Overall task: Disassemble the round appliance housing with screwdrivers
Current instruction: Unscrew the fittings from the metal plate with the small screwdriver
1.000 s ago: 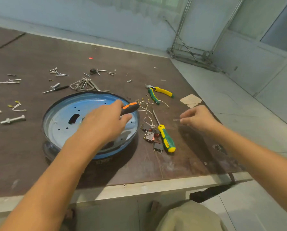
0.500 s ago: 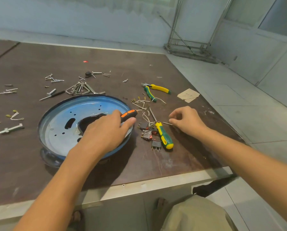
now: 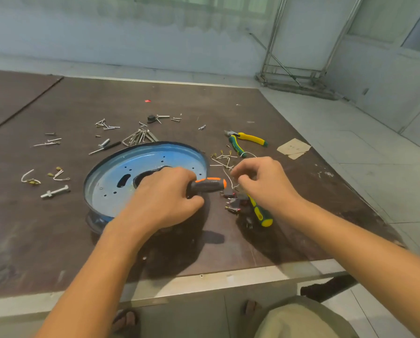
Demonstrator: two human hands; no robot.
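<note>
A round blue metal housing [image 3: 121, 174] lies open side up on the brown table, with small holes and dark cut-outs in its floor. My left hand [image 3: 165, 198] rests over its right part and grips a screwdriver with a black and orange handle [image 3: 207, 185]; the shaft is hidden under the hand. My right hand [image 3: 262, 181] hovers just right of the housing, fingers curled down over a tangle of white wires [image 3: 224, 161] and small switch parts [image 3: 233, 203]; what the fingertips pinch is hidden. A green and yellow screwdriver [image 3: 260, 213] lies under that hand.
Green and yellow pliers [image 3: 245, 140] lie behind the wires. Several loose screws, bolts and bent metal clips [image 3: 138, 137] are scattered behind and left of the housing. A cardboard scrap [image 3: 293, 148] sits near the table's right edge. The front edge [image 3: 201, 276] is close to me.
My right hand has moved left from the open table to the wire tangle beside the housing. My left hand with the orange-handled screwdriver has shifted slightly over the housing's right side.
</note>
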